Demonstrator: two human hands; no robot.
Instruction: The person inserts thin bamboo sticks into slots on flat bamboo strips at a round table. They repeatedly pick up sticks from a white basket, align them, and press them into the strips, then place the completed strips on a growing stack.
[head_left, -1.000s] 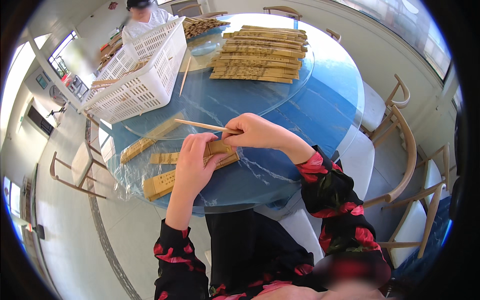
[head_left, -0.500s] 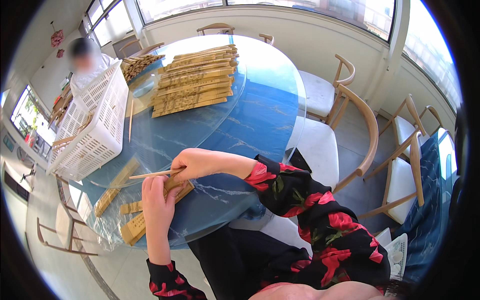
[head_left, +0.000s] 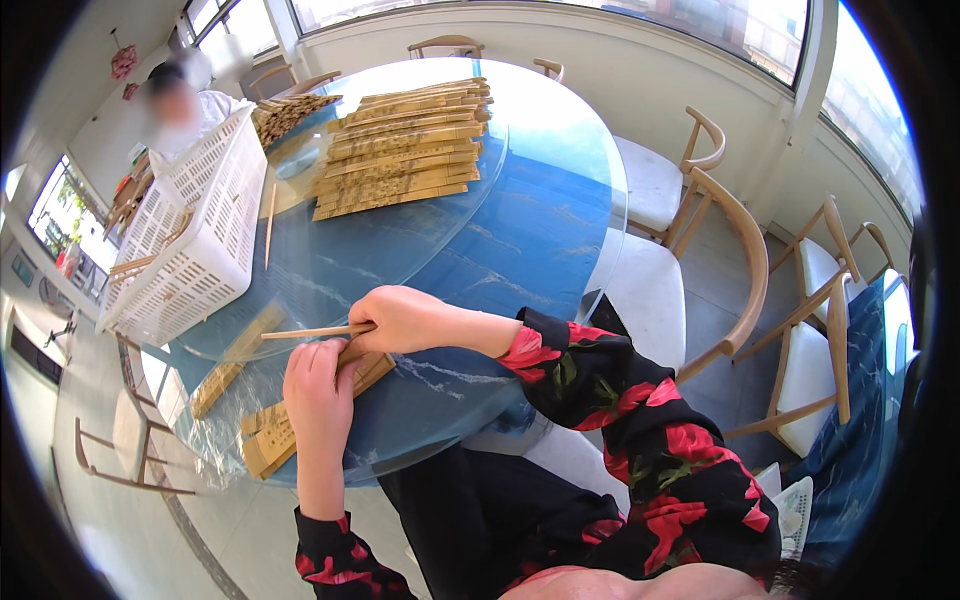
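A round blue table (head_left: pixel 540 230) is seen by the windows. A thin wooden stick (head_left: pixel 305 332) is pinched in the closed right hand (head_left: pixel 400 318). A flat pack of sticks (head_left: pixel 290 425) is pressed down by the left hand (head_left: pixel 318 385). A white basket (head_left: pixel 195 240) is set farther away.

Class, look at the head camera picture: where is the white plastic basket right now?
The white plastic basket stands on the round blue table, at upper left of the head view, left of the stacked chopstick packets and beyond the left hand.

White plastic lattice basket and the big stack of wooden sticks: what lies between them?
One loose thin wooden stick on the glass turntable, head view.
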